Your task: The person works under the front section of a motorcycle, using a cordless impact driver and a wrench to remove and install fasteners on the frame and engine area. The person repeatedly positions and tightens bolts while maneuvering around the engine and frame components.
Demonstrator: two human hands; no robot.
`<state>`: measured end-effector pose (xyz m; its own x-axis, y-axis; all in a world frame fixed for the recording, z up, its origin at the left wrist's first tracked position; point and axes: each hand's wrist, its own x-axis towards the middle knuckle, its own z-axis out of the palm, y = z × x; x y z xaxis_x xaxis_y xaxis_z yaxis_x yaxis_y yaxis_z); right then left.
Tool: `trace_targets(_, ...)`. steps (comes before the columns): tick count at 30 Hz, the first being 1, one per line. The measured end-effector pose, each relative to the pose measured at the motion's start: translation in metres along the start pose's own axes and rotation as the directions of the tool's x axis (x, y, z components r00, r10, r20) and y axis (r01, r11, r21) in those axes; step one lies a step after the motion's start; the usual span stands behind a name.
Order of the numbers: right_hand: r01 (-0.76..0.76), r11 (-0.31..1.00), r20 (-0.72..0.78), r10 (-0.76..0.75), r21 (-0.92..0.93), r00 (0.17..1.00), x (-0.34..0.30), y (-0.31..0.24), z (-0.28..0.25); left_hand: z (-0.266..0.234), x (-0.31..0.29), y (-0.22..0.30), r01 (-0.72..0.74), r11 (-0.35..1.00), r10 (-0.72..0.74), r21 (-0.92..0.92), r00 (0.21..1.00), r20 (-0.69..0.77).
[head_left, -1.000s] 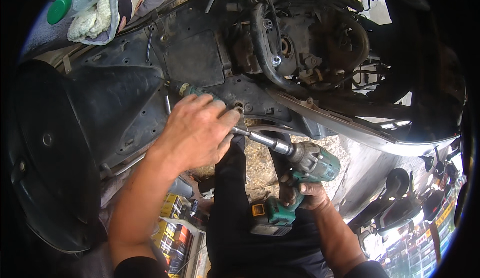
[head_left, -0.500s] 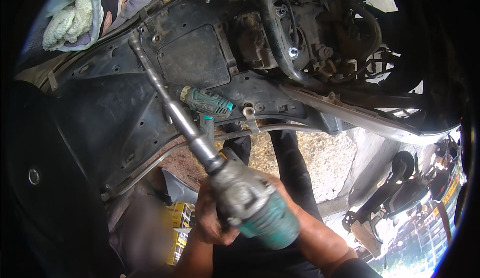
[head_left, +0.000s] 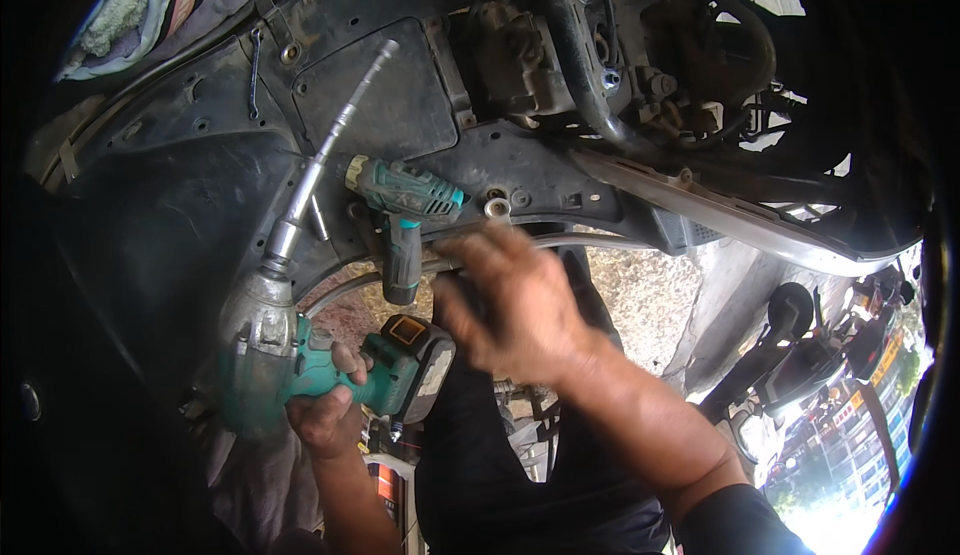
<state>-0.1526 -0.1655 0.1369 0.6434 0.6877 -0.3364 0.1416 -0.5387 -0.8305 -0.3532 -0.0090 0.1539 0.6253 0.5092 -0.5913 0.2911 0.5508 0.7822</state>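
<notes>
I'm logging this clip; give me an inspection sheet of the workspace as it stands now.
Surface: black vehicle panel, scuffed, with holes.
Job's things: green impact wrench with a long silver extension, its tip in front of the panel, contact unclear; cordless drill on the panel's near edge.
Clutter: slim silver wrench and short silver rod on the panel; pale towel at upper left.
Hands: left hand, fingers around the impact wrench's handle; right hand open, blurred, nothing seen in it.
Cables: thin black line by the exposed engine parts, cable or hose unclear; power cords, nothing seen.
Surroundings: parked two-wheelers and bright street at right.
</notes>
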Motion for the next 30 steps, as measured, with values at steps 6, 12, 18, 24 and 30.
trace_targets(6, -0.392, 0.737, -0.062, 0.432, -0.55, 0.9, 0.047, 0.063, -0.028, -0.027, 0.015, 0.005, 0.152, 0.977, -0.167, 0.15, 0.982, 0.093)
trace_targets(12, -0.323, 0.771, -0.054, 0.353, -0.55, 0.934, 0.036, 0.085, -0.017, -0.029, 0.048, 0.01, 0.212, 0.937, -0.256, 0.278, 0.957, 0.134)
trace_targets(18, -0.269, 0.82, -0.079, 0.266, -0.505, 0.961, 0.029, 0.099, -0.019, -0.01, 0.09, 0.017, 0.219, 0.921, -0.279, 0.321, 0.948, 0.153)
trace_targets(24, -0.232, 0.839, -0.055, 0.237, -0.493, 0.97, 0.029, 0.099, -0.026, 0.011, 0.117, 0.034, 0.273, 0.897, -0.331, 0.348, 0.936, 0.121)
trace_targets(30, -0.243, 0.857, -0.072, 0.237, -0.455, 0.969, 0.029, 0.102, -0.024, 0.014, 0.139, 0.045, 0.332, 0.83, -0.416, 0.448, 0.903, 0.102)
